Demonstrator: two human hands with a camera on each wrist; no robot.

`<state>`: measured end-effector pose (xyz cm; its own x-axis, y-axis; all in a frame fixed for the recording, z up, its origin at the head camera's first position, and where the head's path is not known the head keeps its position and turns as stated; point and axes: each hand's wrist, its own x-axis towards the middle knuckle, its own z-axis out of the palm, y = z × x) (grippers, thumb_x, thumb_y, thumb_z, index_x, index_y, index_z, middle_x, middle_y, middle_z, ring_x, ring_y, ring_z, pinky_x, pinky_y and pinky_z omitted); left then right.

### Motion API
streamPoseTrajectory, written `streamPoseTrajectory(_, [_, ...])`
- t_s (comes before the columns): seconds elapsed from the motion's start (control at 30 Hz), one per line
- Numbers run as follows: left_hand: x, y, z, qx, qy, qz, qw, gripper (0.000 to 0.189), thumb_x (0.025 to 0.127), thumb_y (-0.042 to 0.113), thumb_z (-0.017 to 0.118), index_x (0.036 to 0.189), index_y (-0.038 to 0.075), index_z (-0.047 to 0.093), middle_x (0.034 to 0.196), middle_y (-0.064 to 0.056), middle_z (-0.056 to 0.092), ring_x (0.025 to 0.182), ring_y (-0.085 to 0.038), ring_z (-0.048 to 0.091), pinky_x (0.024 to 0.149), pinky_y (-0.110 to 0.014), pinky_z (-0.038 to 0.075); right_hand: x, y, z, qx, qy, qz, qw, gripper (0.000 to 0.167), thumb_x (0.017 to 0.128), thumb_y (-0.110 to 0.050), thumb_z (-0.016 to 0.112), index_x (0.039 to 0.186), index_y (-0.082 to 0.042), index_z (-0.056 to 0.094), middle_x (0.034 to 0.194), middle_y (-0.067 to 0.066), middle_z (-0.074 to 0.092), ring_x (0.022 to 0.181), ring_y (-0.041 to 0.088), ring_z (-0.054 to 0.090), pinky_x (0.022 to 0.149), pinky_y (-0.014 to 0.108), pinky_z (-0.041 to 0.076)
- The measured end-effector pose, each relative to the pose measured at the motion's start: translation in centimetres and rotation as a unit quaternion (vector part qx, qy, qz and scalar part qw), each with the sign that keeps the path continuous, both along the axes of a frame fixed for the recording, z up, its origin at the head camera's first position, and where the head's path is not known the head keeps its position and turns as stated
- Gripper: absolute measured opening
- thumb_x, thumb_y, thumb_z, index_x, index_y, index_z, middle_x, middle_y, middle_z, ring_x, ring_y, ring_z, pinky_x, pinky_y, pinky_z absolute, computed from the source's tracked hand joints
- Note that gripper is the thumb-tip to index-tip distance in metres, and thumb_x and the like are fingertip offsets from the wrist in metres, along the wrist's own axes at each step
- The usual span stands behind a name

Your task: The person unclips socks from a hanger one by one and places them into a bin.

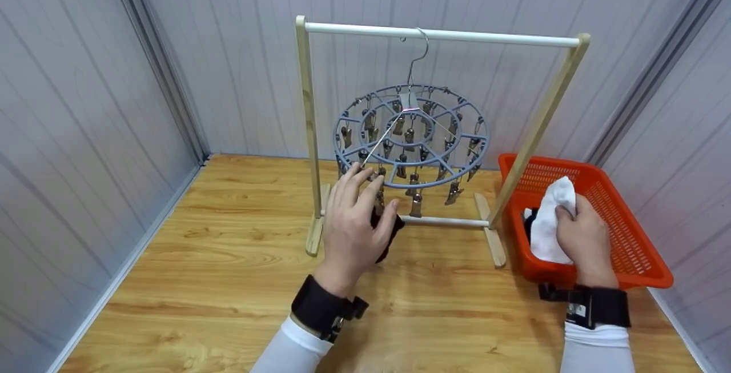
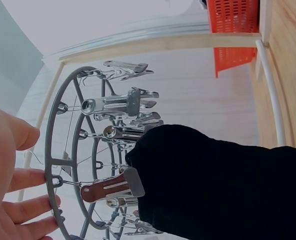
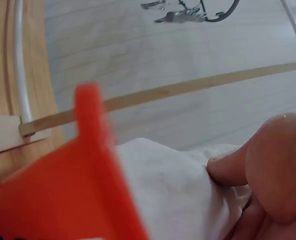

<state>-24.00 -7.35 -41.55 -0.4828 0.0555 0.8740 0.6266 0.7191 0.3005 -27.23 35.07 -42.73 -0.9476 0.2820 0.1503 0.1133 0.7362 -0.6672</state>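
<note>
My left hand is at the near left rim of a round grey clip hanger, its fingers extended and touching the ring in the left wrist view. A black sock hangs from the metal clips just by that hand; in the head view the hand covers most of it. Over the orange basket, my right hand pinches a white sock between thumb and fingers. The right wrist view shows the thumb pressed on the white sock close behind the basket's rim.
The hanger's hook sits on the white bar of a wooden stand. To the right, the orange basket holds some black and white cloth. Several vacant clips dangle from the rings. Panelled walls enclose the table.
</note>
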Motion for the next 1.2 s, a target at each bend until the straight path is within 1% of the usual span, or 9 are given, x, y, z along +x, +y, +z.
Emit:
streamPoseTrajectory(0.13, [0.0, 0.0, 0.0, -0.002, -0.001, 0.001, 1.0, 0.041, 0.104, 0.025, 0.078, 0.134, -0.003, 0.075, 0.143, -0.024, 0.068, 0.148, -0.046, 0.055, 0.127, -0.063, 0.04, -0.3, 0.8, -0.3, 0.008, -0.044, -0.003, 0.999, 0.068, 0.118, -0.031, 0.043, 0.171, 0.008, 0.026, 0.15, 0.038, 0.055, 0.135, 0.056, 0.054, 0.109, 0.068, 0.046])
streamPoseTrajectory(0.23, [-0.1, 0.0, 0.0, -0.002, -0.001, 0.0, 1.0, 0.041, 0.104, 0.025, 0.078, 0.134, -0.003, 0.075, 0.143, -0.024, 0.068, 0.148, -0.046, 0.055, 0.129, -0.06, 0.038, -0.3, 0.8, -0.2, 0.01, -0.041, -0.019, 0.9989, 0.069, 0.117, -0.028, 0.044, 0.17, 0.011, 0.024, 0.148, 0.038, 0.054, 0.134, 0.055, 0.054, 0.109, 0.067, 0.046])
streamPoseTrajectory(0.4, [-0.1, 0.0, 0.0, -0.002, 0.0, -0.002, 1.0, 0.041, 0.104, 0.025, 0.078, 0.134, -0.003, 0.075, 0.143, -0.024, 0.068, 0.148, -0.046, 0.055, 0.128, -0.061, 0.039, 0.0, -0.2, 0.2, 0.003, 0.008, -0.047, 0.9988, 0.063, 0.116, -0.027, 0.048, 0.167, 0.01, 0.036, 0.147, 0.036, 0.05, 0.131, 0.052, 0.052, 0.106, 0.063, 0.044])
streamPoseTrajectory(0.57, [0.0, 0.0, 0.0, -0.003, 0.004, -0.003, 1.0, 0.039, 0.103, 0.023, 0.079, 0.133, -0.002, 0.076, 0.143, -0.024, 0.069, 0.148, -0.047, 0.055, 0.127, -0.062, 0.04, 0.1, -1.9, 0.5, -0.02, 0.069, -0.042, 0.9966, 0.057, 0.116, -0.027, 0.052, 0.161, 0.007, 0.049, 0.146, 0.031, 0.056, 0.134, 0.048, 0.055, 0.112, 0.062, 0.044])
streamPoseTrajectory(0.63, [0.1, 0.0, 0.0, -0.004, 0.006, -0.004, 1.0, 0.038, 0.103, 0.023, 0.079, 0.133, -0.001, 0.077, 0.143, -0.023, 0.069, 0.148, -0.046, 0.055, 0.128, -0.06, 0.039, 0.2, -2.8, 0.6, -0.024, 0.102, -0.036, 0.9938, 0.052, 0.115, -0.027, 0.054, 0.156, 0.005, 0.056, 0.142, 0.028, 0.061, 0.131, 0.044, 0.059, 0.11, 0.055, 0.046])
streamPoseTrajectory(0.73, [0.1, 0.1, 0.1, -0.004, 0.013, -0.007, 0.9999, 0.037, 0.102, 0.02, 0.081, 0.132, 0.0, 0.077, 0.143, -0.022, 0.069, 0.148, -0.045, 0.056, 0.128, -0.059, 0.039, 0.3, -4.1, 0.6, -0.025, 0.159, -0.02, 0.9868, 0.043, 0.113, -0.024, 0.061, 0.146, 0.004, 0.066, 0.132, 0.023, 0.068, 0.122, 0.037, 0.065, 0.1, 0.037, 0.047])
streamPoseTrajectory(0.87, [0.1, 0.2, 0.1, 0.0, 0.027, -0.015, 0.9995, 0.037, 0.099, 0.017, 0.082, 0.131, -0.001, 0.078, 0.142, -0.022, 0.07, 0.146, -0.044, 0.058, 0.125, -0.061, 0.043, 0.6, -5.8, 0.7, -0.028, 0.193, 0.016, 0.9807, 0.04, 0.112, -0.024, 0.066, 0.143, 0.001, 0.069, 0.126, 0.018, 0.071, 0.114, 0.03, 0.066, 0.089, 0.025, 0.044])
streamPoseTrajectory(1.03, [0.0, 0.3, 0.3, 0.006, 0.047, -0.026, 0.9985, 0.035, 0.1, 0.017, 0.081, 0.13, -0.001, 0.078, 0.139, -0.022, 0.072, 0.142, -0.043, 0.061, 0.121, -0.062, 0.047, 0.8, -7.1, 0.7, -0.024, 0.208, 0.05, 0.9765, 0.042, 0.112, -0.022, 0.067, 0.148, 0.0, 0.065, 0.125, 0.017, 0.071, 0.111, 0.028, 0.064, 0.088, 0.028, 0.044])
streamPoseTrajectory(1.2, [0.1, 0.4, 0.5, 0.006, 0.055, -0.04, 0.9977, 0.037, 0.099, 0.016, 0.081, 0.132, 0.0, 0.077, 0.138, -0.021, 0.073, 0.139, -0.04, 0.064, 0.121, -0.057, 0.049, 0.8, -7.9, 0.7, -0.004, 0.217, 0.068, 0.9737, 0.038, 0.111, -0.016, 0.068, 0.144, 0.002, 0.066, 0.121, 0.018, 0.07, 0.109, 0.032, 0.065, 0.088, 0.034, 0.043])
